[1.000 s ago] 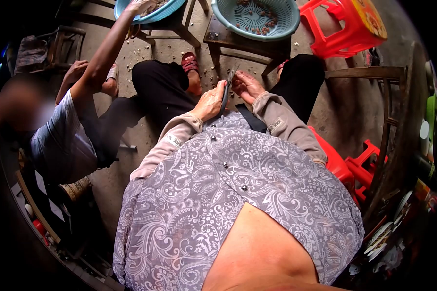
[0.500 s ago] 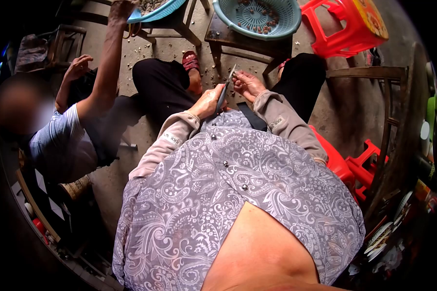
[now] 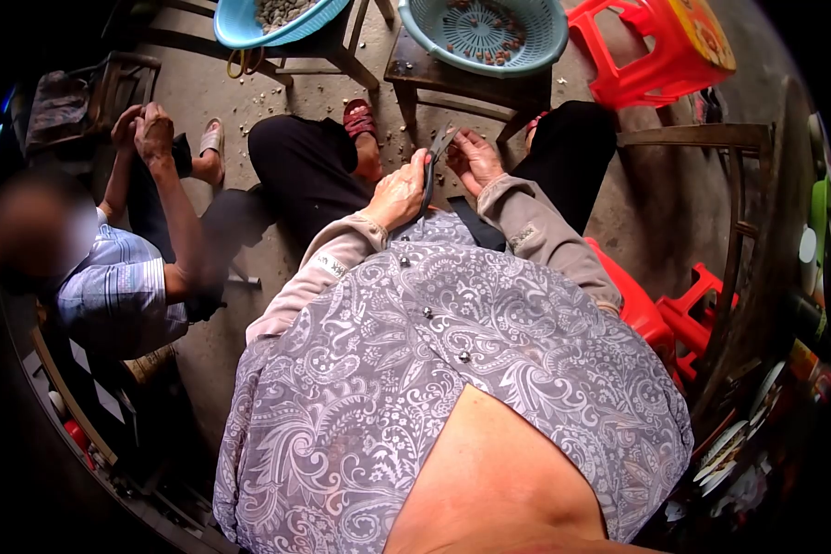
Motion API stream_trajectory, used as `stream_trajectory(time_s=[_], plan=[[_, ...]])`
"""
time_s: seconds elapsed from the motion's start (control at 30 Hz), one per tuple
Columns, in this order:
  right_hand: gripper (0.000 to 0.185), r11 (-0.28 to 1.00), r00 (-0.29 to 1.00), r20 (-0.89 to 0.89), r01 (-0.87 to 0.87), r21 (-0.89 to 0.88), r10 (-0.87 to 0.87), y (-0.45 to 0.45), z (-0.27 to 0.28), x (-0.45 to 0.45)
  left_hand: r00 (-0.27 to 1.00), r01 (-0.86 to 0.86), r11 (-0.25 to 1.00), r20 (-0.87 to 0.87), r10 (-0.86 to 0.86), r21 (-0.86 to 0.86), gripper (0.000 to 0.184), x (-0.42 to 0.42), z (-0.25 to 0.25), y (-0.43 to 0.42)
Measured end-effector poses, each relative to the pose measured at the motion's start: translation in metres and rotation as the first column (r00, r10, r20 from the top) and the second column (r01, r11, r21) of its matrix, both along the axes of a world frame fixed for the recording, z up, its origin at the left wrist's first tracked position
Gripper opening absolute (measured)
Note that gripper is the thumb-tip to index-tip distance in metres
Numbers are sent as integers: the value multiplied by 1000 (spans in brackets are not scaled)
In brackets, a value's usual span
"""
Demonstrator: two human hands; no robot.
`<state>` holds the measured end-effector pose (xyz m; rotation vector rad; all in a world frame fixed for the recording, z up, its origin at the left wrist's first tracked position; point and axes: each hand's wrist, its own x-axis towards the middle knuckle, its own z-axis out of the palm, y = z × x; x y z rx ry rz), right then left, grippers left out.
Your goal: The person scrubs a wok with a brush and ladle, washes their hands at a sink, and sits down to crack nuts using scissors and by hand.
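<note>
My left hand [image 3: 398, 196] is closed around a pair of scissors [image 3: 428, 174] with dark handles, their blades parted and pointing away from me. My right hand [image 3: 476, 162] is close to the blade tips, thumb and fingers pinched together; what they hold is too small to make out. Both hands are above my lap, between my knees. Beyond them, a pale blue plastic basket [image 3: 414, 39] has small brown pieces in the bottom.
The basket stands on a low wooden stool [image 3: 471, 98]. To its left, a blue basin [image 3: 240, 35] holds many greyish-brown pieces. Pale bits litter the floor. A red plastic stool [image 3: 609, 83] is at the right. A co-worker [image 3: 120, 291] sits at the left, hands together.
The scissors' blades have opened, and my right hand has shifted slightly. The co-worker's raised arm has come down from the blue basin, bringing both of that person's hands together.
</note>
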<state>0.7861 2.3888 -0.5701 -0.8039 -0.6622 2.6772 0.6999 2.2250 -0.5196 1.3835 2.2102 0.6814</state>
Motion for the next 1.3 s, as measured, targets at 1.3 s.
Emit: stream_trajectory(time_s=[1.3], plan=[[9, 969, 991, 129, -58, 241, 27, 2, 4, 11, 982, 184, 979, -51, -180, 93, 56, -3, -3, -5]])
